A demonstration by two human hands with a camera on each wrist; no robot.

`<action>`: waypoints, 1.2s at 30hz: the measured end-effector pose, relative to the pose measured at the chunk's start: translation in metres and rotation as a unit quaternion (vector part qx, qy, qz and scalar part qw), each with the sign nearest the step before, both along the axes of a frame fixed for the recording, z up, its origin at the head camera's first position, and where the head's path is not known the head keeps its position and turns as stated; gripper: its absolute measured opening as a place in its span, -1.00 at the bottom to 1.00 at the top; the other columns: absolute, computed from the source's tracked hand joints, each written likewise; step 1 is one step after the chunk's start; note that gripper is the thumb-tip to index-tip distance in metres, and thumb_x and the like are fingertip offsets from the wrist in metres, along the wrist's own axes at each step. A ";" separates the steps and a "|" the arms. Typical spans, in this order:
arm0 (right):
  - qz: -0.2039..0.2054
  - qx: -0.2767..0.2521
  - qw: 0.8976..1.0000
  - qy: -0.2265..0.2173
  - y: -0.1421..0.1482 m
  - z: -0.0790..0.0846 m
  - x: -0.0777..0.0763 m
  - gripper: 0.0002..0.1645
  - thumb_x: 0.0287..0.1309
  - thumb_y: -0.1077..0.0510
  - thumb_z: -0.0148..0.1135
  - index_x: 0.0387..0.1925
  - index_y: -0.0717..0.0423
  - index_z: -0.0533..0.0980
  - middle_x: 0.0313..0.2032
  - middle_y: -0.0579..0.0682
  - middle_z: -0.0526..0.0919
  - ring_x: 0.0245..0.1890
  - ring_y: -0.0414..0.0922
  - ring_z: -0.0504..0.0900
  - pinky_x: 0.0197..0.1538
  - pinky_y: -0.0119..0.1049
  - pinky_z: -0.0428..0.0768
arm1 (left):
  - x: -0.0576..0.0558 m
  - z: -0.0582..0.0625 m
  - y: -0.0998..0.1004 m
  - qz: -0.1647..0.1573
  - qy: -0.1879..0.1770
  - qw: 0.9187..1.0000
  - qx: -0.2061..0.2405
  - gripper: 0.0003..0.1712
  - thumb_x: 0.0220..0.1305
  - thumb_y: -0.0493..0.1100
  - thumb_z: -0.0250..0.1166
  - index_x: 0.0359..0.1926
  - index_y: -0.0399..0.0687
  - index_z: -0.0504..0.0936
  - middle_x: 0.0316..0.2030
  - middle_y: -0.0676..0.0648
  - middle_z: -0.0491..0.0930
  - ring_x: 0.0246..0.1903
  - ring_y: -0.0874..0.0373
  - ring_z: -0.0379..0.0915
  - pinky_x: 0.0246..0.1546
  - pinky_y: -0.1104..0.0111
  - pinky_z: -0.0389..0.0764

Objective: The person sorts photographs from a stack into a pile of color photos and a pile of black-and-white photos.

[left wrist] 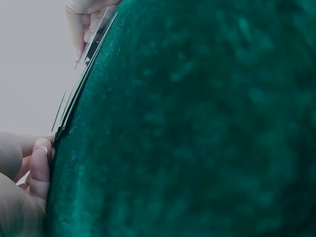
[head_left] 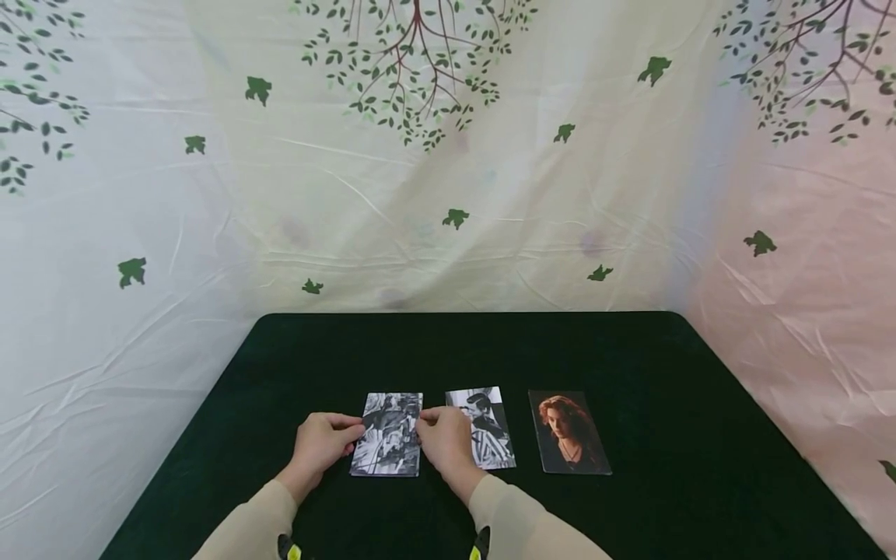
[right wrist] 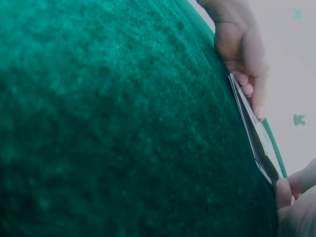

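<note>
A small stack of photo cards (head_left: 386, 439) lies on the dark green cloth, a black-and-white picture on top. At its left edge, my left hand (head_left: 318, 447) pinches it between thumb and fingers. My right hand (head_left: 448, 443) pinches the opposite edge. Seen edge-on in the left wrist view, the cards (left wrist: 74, 94) show several layers, slightly spread apart. The right wrist view also shows the stack (right wrist: 254, 133) between both hands, its near corner at the right thumb. Beside the right hand lies another black-and-white photo card (head_left: 490, 432), its left part covered by that hand.
Farther right is a colour photo card (head_left: 570, 435) of a person with long reddish hair. The green-covered table (head_left: 476, 350) has rounded far corners. Behind it hangs a pale cloth backdrop (head_left: 392, 233) printed with branches and green leaves.
</note>
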State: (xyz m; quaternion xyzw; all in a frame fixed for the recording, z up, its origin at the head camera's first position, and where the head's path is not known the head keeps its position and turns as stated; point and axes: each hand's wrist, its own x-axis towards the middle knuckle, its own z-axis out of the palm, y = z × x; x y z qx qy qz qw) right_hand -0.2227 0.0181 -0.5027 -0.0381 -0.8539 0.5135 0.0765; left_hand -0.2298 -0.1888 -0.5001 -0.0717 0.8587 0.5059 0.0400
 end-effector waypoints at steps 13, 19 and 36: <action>-0.009 0.031 0.999 0.000 0.000 0.003 -0.002 -0.87 0.09 0.21 0.34 -0.30 0.14 0.72 -0.50 -0.14 0.67 -0.51 -0.28 0.56 -0.43 -0.36 0.51 | -0.002 -0.003 0.002 0.012 0.000 1.000 -0.009 -0.78 0.14 -0.15 0.41 -0.16 -0.08 0.75 -0.23 -0.08 0.61 -0.42 0.11 0.49 -0.45 0.36 0.55; -0.018 0.041 0.999 0.012 -0.001 0.001 -0.001 -0.88 0.07 0.21 0.35 -0.32 0.14 0.72 -0.46 -0.12 0.68 -0.47 -0.26 0.56 -0.40 -0.35 0.52 | 0.000 0.001 0.003 0.005 0.001 1.000 -0.014 -0.79 0.14 -0.17 0.41 -0.17 -0.10 0.75 -0.24 -0.07 0.62 -0.44 0.13 0.49 -0.46 0.35 0.55; -0.044 0.047 0.997 0.044 -0.005 -0.006 -0.001 -0.93 0.03 0.25 0.38 -0.40 0.16 0.72 -0.52 -0.13 0.67 -0.50 -0.29 0.57 -0.42 -0.38 0.54 | 0.001 0.000 0.003 0.004 0.010 1.000 -0.022 -0.83 0.13 -0.18 0.42 -0.23 -0.11 0.75 -0.25 -0.08 0.61 -0.45 0.12 0.48 -0.45 0.34 0.55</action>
